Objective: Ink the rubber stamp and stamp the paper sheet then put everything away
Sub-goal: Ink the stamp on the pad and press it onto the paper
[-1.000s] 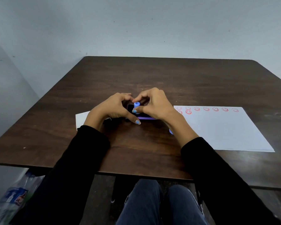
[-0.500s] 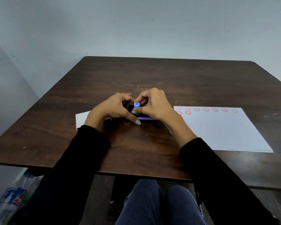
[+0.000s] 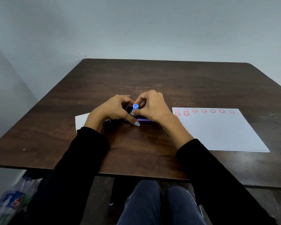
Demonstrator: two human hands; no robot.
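Observation:
A small blue rubber stamp [image 3: 135, 107] stands upright on a dark ink pad with a purple edge [image 3: 142, 119] at the middle of the table. My right hand [image 3: 152, 108] pinches the stamp's handle from the right. My left hand [image 3: 113, 110] holds the ink pad's left side, thumb lying along its front. The pad is mostly hidden under both hands. To the right lies the white paper sheet [image 3: 217, 132], with a row of red smiley prints along its far edge and two more below at the left.
A second white sheet or card [image 3: 81, 121] pokes out from under my left wrist. The dark wooden table [image 3: 169, 82] ends near my lap. Plastic bottles in a bag [image 3: 11, 202] sit on the floor at lower left.

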